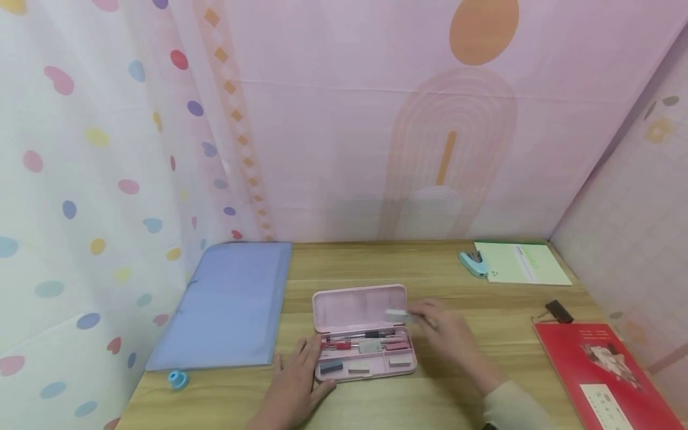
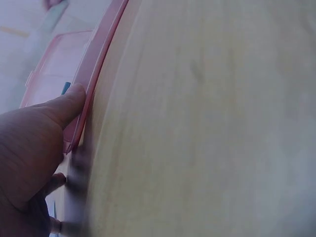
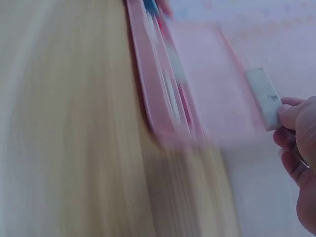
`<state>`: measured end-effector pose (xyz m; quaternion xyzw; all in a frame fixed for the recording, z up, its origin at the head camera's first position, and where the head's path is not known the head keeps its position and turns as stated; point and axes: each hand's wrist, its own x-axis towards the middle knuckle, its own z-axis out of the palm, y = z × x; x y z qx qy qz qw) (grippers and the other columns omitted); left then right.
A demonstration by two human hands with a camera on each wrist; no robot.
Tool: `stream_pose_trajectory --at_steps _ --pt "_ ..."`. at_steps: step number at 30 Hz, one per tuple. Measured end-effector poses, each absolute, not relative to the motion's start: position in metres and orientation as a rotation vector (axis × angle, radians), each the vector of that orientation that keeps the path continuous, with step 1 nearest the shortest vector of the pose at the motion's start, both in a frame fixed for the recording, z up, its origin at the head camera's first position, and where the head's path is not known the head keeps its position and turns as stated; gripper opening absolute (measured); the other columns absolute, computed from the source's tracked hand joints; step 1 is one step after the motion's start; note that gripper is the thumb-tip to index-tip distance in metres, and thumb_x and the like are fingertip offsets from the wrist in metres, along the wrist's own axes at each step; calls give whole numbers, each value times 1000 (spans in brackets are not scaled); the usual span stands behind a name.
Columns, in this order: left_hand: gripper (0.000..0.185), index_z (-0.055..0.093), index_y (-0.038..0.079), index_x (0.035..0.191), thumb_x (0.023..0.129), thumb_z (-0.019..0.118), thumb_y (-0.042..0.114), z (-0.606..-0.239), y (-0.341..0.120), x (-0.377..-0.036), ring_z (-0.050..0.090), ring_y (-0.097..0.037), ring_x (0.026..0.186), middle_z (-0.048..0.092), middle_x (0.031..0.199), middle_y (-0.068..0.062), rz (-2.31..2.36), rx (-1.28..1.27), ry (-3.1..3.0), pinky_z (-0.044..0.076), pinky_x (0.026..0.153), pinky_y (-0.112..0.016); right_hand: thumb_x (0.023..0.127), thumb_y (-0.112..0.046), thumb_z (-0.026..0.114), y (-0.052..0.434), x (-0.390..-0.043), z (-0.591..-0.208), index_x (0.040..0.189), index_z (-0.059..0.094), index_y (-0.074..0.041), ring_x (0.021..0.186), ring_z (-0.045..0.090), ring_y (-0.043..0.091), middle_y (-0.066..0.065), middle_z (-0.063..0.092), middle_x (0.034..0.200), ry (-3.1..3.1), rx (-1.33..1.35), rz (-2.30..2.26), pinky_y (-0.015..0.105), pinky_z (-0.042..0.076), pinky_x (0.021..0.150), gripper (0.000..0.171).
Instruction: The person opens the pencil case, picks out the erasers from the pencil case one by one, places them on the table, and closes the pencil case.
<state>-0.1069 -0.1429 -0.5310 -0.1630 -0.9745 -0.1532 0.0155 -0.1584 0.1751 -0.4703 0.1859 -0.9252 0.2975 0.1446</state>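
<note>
A pink pencil case (image 1: 371, 379) lies with its lid (image 1: 359, 307) swung back. Inside are several pens (image 1: 335, 345), a dark blue block (image 1: 331, 366) and small white erasers (image 1: 359, 367). My left hand (image 1: 294, 379) holds the case at its left end, fingers along the side and thumb (image 2: 74, 98) on the front wall. Between thumb and fingers, my right hand (image 1: 443, 331) pinches a white eraser (image 3: 264, 98) with a small dark mark. In the head view, this eraser overlaps the right part of the raised lid.
A blue folder (image 1: 226, 304) lies at left, a small blue cap-like piece (image 1: 178, 379) before it. Back right are a light blue stapler (image 1: 473, 264) and a pale green notebook (image 1: 527, 263). A black binder clip (image 1: 559, 311) and red booklet (image 1: 596, 364) lie at right.
</note>
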Motion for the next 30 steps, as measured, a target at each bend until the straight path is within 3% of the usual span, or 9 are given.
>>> stream_pose_trajectory --at_steps 7,17,25,30 --pt "92 33 6 149 86 46 71 -529 -144 -108 30 -31 140 31 154 -12 -454 -562 -3010 25 104 -68 93 -7 62 245 -187 -487 106 73 -13 103 64 26 6 68 110 -2835 293 931 46 54 85 18" --pt "93 34 0 147 87 46 70 -535 -144 -107 33 -29 138 32 154 -12 -557 -590 -2987 27 107 -64 94 -2 58 279 -211 -506 106 72 -7 102 62 30 14 67 111 -2921 196 962 51 51 87 19" --pt "92 35 0 147 87 47 69 -534 -141 -107 34 -30 138 33 153 -13 -603 -571 -2999 27 107 -64 92 -12 65 285 -214 -519 105 71 -6 90 61 23 10 68 102 -2905 187 957 44 53 79 16" --pt "92 34 1 148 86 49 68 -531 -141 -108 32 -30 139 33 153 -13 -639 -540 -3020 24 107 -65 87 -17 71 282 -216 -525 109 69 -5 88 59 20 9 66 103 -2906 179 977 41 53 78 24"
